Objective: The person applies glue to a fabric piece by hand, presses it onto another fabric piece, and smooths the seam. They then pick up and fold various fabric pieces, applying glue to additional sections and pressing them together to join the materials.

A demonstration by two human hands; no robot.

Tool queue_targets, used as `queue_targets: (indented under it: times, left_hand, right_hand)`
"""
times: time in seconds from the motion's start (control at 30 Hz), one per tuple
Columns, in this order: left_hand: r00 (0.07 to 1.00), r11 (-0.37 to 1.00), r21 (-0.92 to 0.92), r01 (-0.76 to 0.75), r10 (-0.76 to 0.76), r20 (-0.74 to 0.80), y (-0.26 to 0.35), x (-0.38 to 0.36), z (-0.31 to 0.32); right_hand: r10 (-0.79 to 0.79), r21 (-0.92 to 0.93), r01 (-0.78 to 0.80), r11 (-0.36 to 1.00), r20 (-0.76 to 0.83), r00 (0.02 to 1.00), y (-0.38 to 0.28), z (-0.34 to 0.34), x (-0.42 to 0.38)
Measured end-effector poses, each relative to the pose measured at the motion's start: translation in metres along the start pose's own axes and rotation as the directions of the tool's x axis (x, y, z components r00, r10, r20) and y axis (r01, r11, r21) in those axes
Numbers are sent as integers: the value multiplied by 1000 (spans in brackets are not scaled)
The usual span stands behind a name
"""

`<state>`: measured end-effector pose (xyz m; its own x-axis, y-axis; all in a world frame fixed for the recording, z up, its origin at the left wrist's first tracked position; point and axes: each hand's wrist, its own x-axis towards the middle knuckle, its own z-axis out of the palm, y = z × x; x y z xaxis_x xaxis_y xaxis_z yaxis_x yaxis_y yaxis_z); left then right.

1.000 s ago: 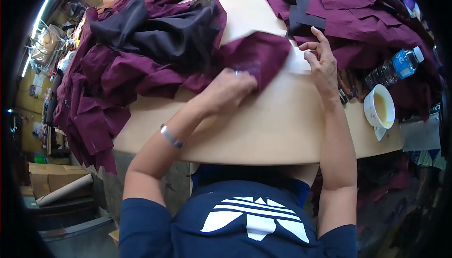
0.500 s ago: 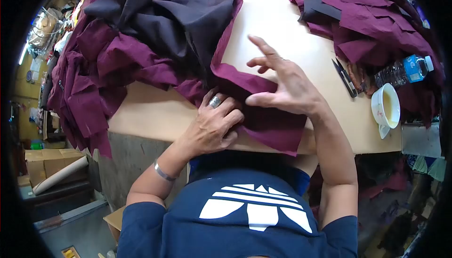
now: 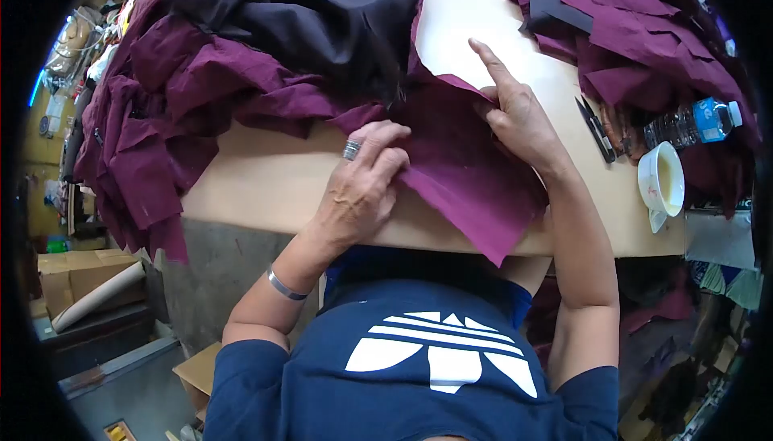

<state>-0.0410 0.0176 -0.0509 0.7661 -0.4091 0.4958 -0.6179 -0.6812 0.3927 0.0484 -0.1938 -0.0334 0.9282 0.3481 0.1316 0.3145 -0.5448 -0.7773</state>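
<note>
A maroon piece of fabric stretches between my hands, one corner pointing over the table's front edge. My left hand, with a ring and a bracelet on that arm, is closed on the left edge of this piece. At its far right edge is my right hand; the thumb and lower fingers pinch the cloth while the index finger points out straight. Dark, nearly black fabric lies just beyond the piece, heaped over more maroon cloth to the left.
The pale table carries a second pile of maroon and dark pieces at the far right. Near my right arm are a dark pointed tool, a water bottle and a white cup of liquid. Cardboard boxes stand lower left.
My right hand has gone from spread above the cloth to pinching its far right edge. The maroon piece is now turned out flatter, and my left hand has shifted slightly.
</note>
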Motion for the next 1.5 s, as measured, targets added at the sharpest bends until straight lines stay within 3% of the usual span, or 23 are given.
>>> queue_targets:
  times: [0.07,0.17,0.23,0.37,0.43,0.53,0.63,0.73,0.77,0.9,1.0,1.1,1.2,1.23,1.33,1.43,1.5]
  left_hand:
    - [996,997,21,68,-67,-59,-2,2,0]
    - [999,999,37,-19,18,43,-7,3,-3]
    - [980,981,77,-178,170,98,-15,11,-7]
    - [959,978,119,-170,136,247,-27,13,-27]
    - [949,966,86,-245,221,226,-23,12,-26]
    - [905,945,5,-328,313,289,-15,6,-23]
    - [908,938,-17,-347,340,245,-11,4,-11]
    - [987,972,172,-159,152,53,-11,18,-14]
    - [999,983,180,-46,46,4,-14,19,-13]
    - [965,926,282,-253,218,149,-34,17,-11]
    - [972,953,213,-215,187,143,-40,20,-13]
    - [972,933,292,-210,168,164,-37,19,-14]
    - [973,951,281,-131,69,220,-33,21,-24]
    - [968,961,261,-97,30,249,-31,23,-31]
    - [901,931,289,-224,84,426,-15,34,-59]
    - [850,934,312,-172,-20,527,4,56,-56]
    - [853,946,148,-290,185,488,7,66,-30]
  right_hand:
    - [-71,3,72,997,-42,997,3,7,3]
    - [-219,-54,214,975,-131,967,2,23,14]
    - [-147,-6,148,989,-96,984,6,17,13]
    - [-52,87,55,995,-37,998,12,4,12]
    - [-31,56,30,998,8,1000,11,3,11]
    - [-67,42,68,997,-10,998,11,6,12]
    - [-227,-83,219,972,-99,969,3,19,19]
    - [-141,-58,141,988,2,990,-16,21,28]
    - [-180,-69,176,982,-51,982,-15,25,34]
    - [-273,-265,225,938,-161,949,-2,38,58]
    - [-182,-221,145,965,-158,971,10,44,63]
    - [-114,-158,93,983,-130,985,13,30,48]
    - [-67,-324,77,943,41,997,9,1,20]
    - [28,-334,22,942,144,989,3,-9,14]
    - [10,-289,38,957,165,986,7,-24,-6]
    - [-42,-224,78,971,160,986,11,-24,-13]
    - [-84,-146,103,984,129,988,18,-18,-14]
